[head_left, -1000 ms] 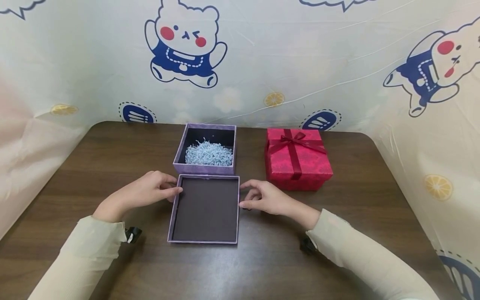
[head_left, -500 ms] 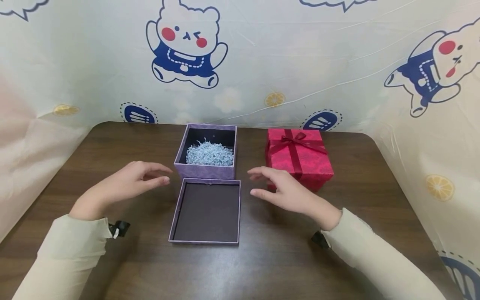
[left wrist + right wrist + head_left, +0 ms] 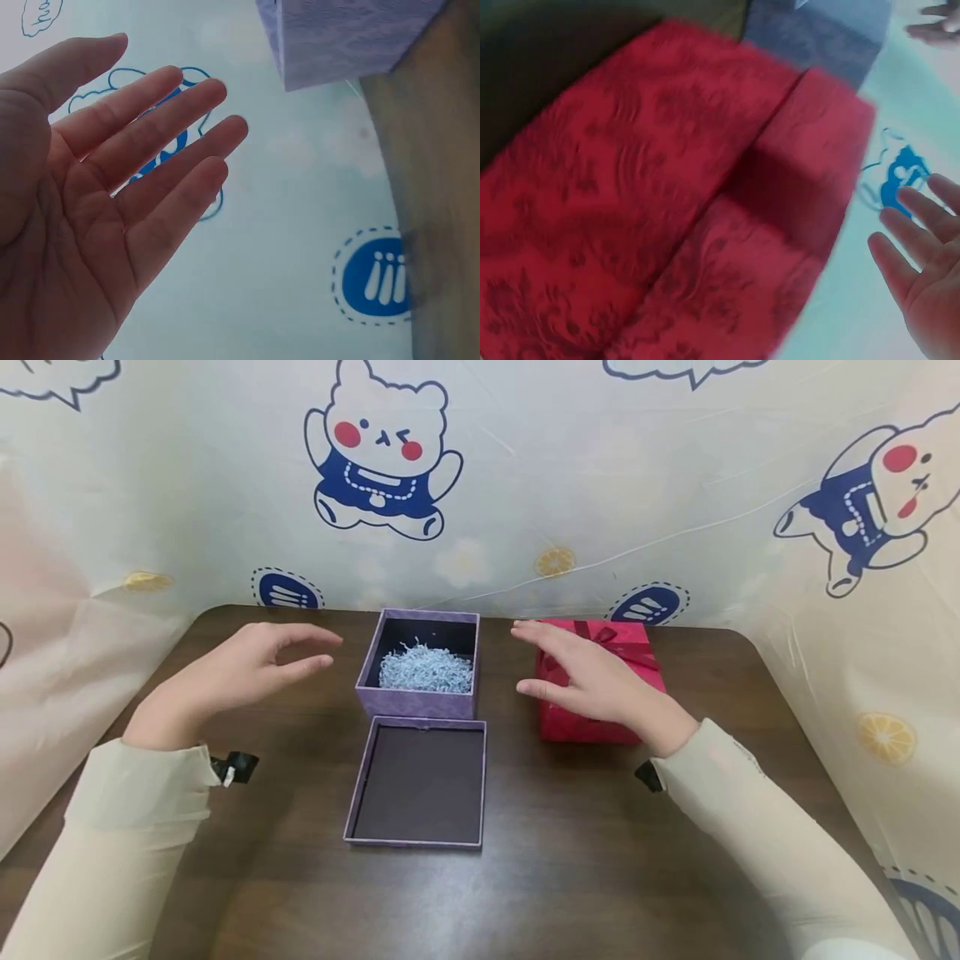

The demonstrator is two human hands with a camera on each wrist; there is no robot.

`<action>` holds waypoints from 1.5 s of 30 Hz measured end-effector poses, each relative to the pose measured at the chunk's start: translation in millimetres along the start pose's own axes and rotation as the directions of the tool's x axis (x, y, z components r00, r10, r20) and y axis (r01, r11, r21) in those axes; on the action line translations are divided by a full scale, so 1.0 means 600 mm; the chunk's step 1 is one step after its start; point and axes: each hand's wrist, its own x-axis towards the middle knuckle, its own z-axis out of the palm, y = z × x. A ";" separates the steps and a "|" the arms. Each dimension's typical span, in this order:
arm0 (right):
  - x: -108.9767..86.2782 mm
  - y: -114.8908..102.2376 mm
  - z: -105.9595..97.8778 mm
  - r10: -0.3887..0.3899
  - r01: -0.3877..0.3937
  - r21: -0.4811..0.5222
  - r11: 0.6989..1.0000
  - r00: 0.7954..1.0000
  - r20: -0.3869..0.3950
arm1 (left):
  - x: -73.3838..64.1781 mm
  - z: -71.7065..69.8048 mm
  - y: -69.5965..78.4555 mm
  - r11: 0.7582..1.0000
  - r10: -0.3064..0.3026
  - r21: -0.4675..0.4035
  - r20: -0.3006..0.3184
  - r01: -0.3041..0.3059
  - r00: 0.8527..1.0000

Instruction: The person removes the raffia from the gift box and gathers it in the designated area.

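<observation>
A purple box [image 3: 416,702] stands near the back of the table, its open top showing light blue shredded paper [image 3: 426,668]. In front of it lies its purple-edged lid [image 3: 420,785], dark inside facing up. My left hand [image 3: 240,672] is raised to the left of the box, fingers extended and thumb apart, holding nothing. In the left wrist view, the palm and spread fingers [image 3: 154,139] show near the box's corner. To the right, my right hand [image 3: 600,681] overlaps the red gift box [image 3: 592,727] in the head view. Its fingers are straight and grip nothing.
The brown wooden table [image 3: 570,868] is bounded by a hanging patterned cloth [image 3: 510,468] at the back and sides. A dark ribbon [image 3: 637,652] crosses the red box's lid. Dark wrist devices [image 3: 236,768] sit at both cuffs.
Both hands have let go of the purple lid's sides, moved outward and up, and then away toward the back. The lid stays in front of the purple box.
</observation>
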 end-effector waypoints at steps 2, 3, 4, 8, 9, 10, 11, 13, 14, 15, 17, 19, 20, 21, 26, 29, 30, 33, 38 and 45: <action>0.012 0.009 -0.001 0.002 -0.001 -0.030 1.000 1.000 0.015 | 0.013 -0.002 0.006 1.000 0.005 -0.009 0.005 -0.005 1.000; 0.017 0.013 0.000 0.002 -0.001 -0.040 0.999 1.000 0.022 | 0.019 -0.003 0.009 1.000 0.009 -0.018 0.009 -0.009 1.000; 0.023 0.017 0.002 -0.001 0.002 -0.048 0.999 1.000 0.028 | 0.025 -0.002 0.011 1.000 0.013 -0.024 0.011 -0.013 1.000; 0.044 0.028 0.012 -0.023 0.027 -0.068 0.997 0.998 0.056 | 0.049 0.004 0.015 0.998 0.041 -0.056 0.031 -0.039 0.999; 0.049 0.030 0.015 -0.030 0.035 -0.069 0.997 0.998 0.063 | 0.056 0.006 0.015 0.997 0.048 -0.063 0.034 -0.046 0.998; 0.054 0.032 0.018 -0.035 0.040 -0.072 0.997 0.997 0.072 | 0.062 0.010 0.015 0.996 0.051 -0.071 0.039 -0.048 0.998; 0.059 0.033 0.021 -0.036 0.042 -0.075 0.996 0.996 0.081 | 0.068 0.013 0.014 0.995 0.053 -0.081 0.045 -0.050 0.998; 0.068 0.034 0.028 -0.031 0.040 -0.086 0.996 0.995 0.099 | 0.082 0.022 0.013 0.994 0.059 -0.100 0.052 -0.054 0.997; 0.072 0.034 0.031 -0.029 0.039 -0.092 0.995 0.994 0.106 | 0.089 0.027 0.013 0.993 0.064 -0.106 0.055 -0.058 0.996; 0.077 0.033 0.034 -0.026 0.038 -0.101 0.994 0.993 0.114 | 0.096 0.032 0.013 0.992 0.067 -0.110 0.062 -0.060 0.996; 0.086 0.032 0.040 -0.027 0.043 -0.132 0.990 0.992 0.124 | 0.110 0.042 0.013 0.990 0.080 -0.118 0.073 -0.071 0.994; 0.094 0.032 0.046 -0.035 0.056 -0.160 0.986 0.991 0.132 | 0.123 0.054 0.015 0.989 0.096 -0.117 0.078 -0.087 0.992; 0.098 0.032 0.049 -0.039 0.062 -0.173 0.983 0.990 0.136 | 0.129 0.060 0.016 0.988 0.107 -0.117 0.080 -0.097 0.991; 0.102 0.032 0.052 -0.040 0.066 -0.183 0.981 0.989 0.141 | 0.136 0.066 0.017 0.988 0.113 -0.117 0.084 -0.103 0.990; 0.111 0.038 0.066 -0.033 0.067 -0.209 0.976 0.986 0.163 | 0.167 0.095 0.022 0.989 0.118 -0.105 0.131 -0.105 0.984; 0.114 0.039 0.074 -0.025 0.064 -0.223 0.973 0.985 0.172 | 0.179 0.108 0.025 0.992 0.097 -0.095 0.170 -0.081 0.981; 0.115 0.039 0.076 -0.023 0.063 -0.225 0.972 0.985 0.174 | 0.183 0.113 0.026 0.993 0.090 -0.095 0.179 -0.074 0.980; 0.119 0.037 0.080 -0.017 0.055 -0.223 0.973 0.985 0.171 | 0.193 0.123 0.026 0.994 0.085 -0.091 0.197 -0.068 0.977; 0.118 0.036 0.082 -0.013 0.050 -0.218 0.975 0.986 0.166 | 0.208 0.138 0.024 0.995 0.077 -0.075 0.221 -0.062 0.972; 0.119 0.037 0.084 -0.002 0.043 -0.236 0.971 0.985 0.174 | 0.221 0.148 0.022 0.997 0.072 -0.050 0.258 -0.061 0.963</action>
